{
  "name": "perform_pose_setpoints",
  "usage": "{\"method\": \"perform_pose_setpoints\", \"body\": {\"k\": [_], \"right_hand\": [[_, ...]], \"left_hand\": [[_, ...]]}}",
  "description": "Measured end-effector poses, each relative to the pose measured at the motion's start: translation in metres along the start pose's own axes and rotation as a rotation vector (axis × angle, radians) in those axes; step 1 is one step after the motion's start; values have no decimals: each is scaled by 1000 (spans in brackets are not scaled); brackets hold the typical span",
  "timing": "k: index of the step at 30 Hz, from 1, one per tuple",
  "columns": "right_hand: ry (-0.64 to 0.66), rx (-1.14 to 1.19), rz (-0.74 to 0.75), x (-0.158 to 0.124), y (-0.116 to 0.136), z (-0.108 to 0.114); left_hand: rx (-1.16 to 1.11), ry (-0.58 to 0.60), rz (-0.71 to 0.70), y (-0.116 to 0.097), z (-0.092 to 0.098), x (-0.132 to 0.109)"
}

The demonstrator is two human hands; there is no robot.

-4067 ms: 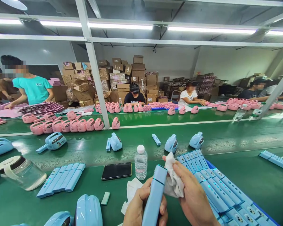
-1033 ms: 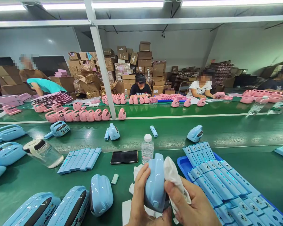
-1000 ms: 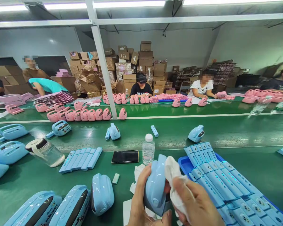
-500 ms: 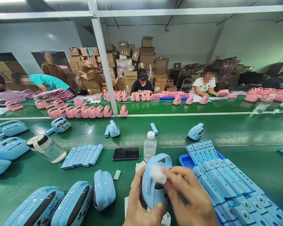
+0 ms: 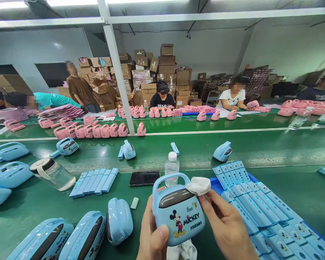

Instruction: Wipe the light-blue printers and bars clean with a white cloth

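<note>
My left hand (image 5: 154,233) grips a light-blue portable speaker (image 5: 188,211) by its left side, thumb on the front. The speaker stands upright with its handle up; its front shows a cartoon mouse, lettering and a dark glossy strip. Pinched in my right hand (image 5: 226,224) is a white cloth or tissue (image 5: 199,185), which touches the speaker's upper right corner. Another crumpled white cloth (image 5: 188,250) lies below the speaker. To the left, several similar blue speakers (image 5: 119,221) rest on the green table (image 5: 97,204).
At right, a blue tray (image 5: 216,185) holds many light-blue bars (image 5: 256,206). Ahead are a water bottle (image 5: 172,164), a black phone (image 5: 144,178) and a lidded jug (image 5: 54,174) on its side. Across the line, several people work among pink speakers (image 5: 105,130).
The speaker has turned so its printed front faces me. My right hand has moved the cloth from the speaker's face to its upper right corner. A standing person at far left has moved right.
</note>
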State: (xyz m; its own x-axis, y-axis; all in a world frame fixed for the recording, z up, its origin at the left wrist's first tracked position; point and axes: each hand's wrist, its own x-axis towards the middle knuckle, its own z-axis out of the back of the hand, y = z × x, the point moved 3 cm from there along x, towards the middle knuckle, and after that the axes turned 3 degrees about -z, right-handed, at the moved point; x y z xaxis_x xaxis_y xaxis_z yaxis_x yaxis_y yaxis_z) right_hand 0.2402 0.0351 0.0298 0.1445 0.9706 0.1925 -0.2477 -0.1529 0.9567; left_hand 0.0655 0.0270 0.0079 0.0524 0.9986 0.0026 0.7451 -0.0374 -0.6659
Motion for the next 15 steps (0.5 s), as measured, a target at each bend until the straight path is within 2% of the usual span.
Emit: {"method": "perform_pose_setpoints", "body": {"k": [3, 6, 8, 9, 11, 12, 14, 15], "right_hand": [[-45, 211, -27, -6, -10, -5], [-136, 170, 59, -15, -10, -12], [-204, -2, 250, -23, -4, -17], [-213, -112, 414, -29, -1, -21], [-157, -321, 775, -43, 2, -31], [-102, -399, 909, -49, 1, -35], [-20, -490, 1022, -54, -8, -35], [-30, -502, 1001, -52, -12, -31]], "left_hand": [[-107, -76, 56, 3, -3, -1], [-146, -268, 164, 6, -4, 0], [-169, -342, 262, 8, -7, -2], [-167, -342, 292, 8, -10, -2], [-139, -310, 324, 6, -14, -3], [-126, -299, 325, 4, -16, -3], [-127, -308, 310, -1, -18, -2], [-139, -324, 300, -3, -19, -1]]}}
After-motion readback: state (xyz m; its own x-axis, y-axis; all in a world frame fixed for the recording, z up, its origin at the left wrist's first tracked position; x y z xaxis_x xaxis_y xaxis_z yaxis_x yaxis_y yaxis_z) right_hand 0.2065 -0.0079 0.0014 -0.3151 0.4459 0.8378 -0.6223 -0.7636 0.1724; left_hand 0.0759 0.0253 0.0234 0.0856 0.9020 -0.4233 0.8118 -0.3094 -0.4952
